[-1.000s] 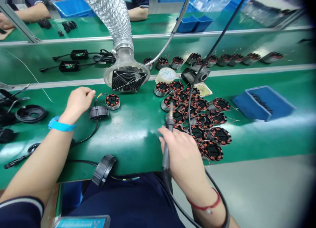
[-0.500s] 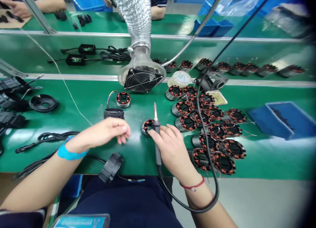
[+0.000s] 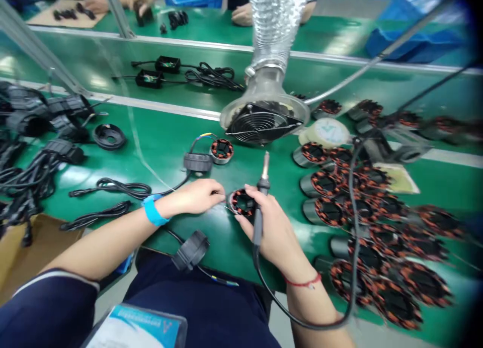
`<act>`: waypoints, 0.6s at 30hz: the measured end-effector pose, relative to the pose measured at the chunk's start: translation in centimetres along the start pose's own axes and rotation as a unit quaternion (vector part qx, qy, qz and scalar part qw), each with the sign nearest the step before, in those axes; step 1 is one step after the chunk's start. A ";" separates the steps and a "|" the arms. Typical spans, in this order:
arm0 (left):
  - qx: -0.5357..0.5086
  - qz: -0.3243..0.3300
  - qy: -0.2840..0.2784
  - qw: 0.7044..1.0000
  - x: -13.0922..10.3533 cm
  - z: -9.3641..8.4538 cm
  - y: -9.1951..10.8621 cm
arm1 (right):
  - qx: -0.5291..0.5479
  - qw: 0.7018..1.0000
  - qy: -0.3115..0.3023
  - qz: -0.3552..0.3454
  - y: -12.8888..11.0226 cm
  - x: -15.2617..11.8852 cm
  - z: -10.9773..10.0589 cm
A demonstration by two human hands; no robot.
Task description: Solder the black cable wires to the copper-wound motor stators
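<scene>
- Nearer the wearer than the fume-extractor fan (image 3: 257,126), the right grip (image 3: 277,230) grasps a soldering iron (image 3: 264,185) and a stator (image 3: 234,202) above the counter (image 3: 222,245).
- On that same side of the fan, the left grip (image 3: 202,196) is probably pinched on a thin lead wire (image 3: 226,207); blur obscures it.
- Shared holding could tilt the iron, scorching fingers if hot.
- Tugging the lead could twist the stator loose.
</scene>
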State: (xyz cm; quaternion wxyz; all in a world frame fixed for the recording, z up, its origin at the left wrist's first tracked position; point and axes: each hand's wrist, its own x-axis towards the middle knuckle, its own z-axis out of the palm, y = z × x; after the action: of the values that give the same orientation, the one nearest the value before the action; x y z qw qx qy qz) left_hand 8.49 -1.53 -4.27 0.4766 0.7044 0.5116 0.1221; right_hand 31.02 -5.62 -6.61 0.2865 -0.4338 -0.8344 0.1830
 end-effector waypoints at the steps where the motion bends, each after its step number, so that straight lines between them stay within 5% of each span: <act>1: -0.014 -0.014 -0.016 1.000 0.0 0.0 0.3 | -0.004 1.000 0.007 -0.006 0.3 -0.1 0.2; 5: -0.168 -0.080 -0.023 0.982 0.2 -0.1 1.0 | -0.025 0.999 0.031 -0.011 1.4 -0.6 1.1; 9: -0.305 -0.064 -0.040 0.950 1.3 0.6 1.2 | -0.027 0.999 0.045 -0.012 2.1 -0.7 1.9; 13: -0.258 -0.008 -0.064 0.964 1.8 0.9 1.3 | -0.012 0.999 0.047 0.015 2.6 -0.8 2.4; 18: -0.072 -0.005 -0.045 0.996 -0.1 0.0 1.0 | 0.010 0.997 0.039 0.061 3.0 -0.9 2.8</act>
State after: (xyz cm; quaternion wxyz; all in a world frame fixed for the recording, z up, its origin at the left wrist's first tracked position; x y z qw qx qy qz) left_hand 9.00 -1.61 -3.47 0.5495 0.6703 0.4831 0.1241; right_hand 31.49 -4.81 -10.75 0.3114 -0.4882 -0.7925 0.1913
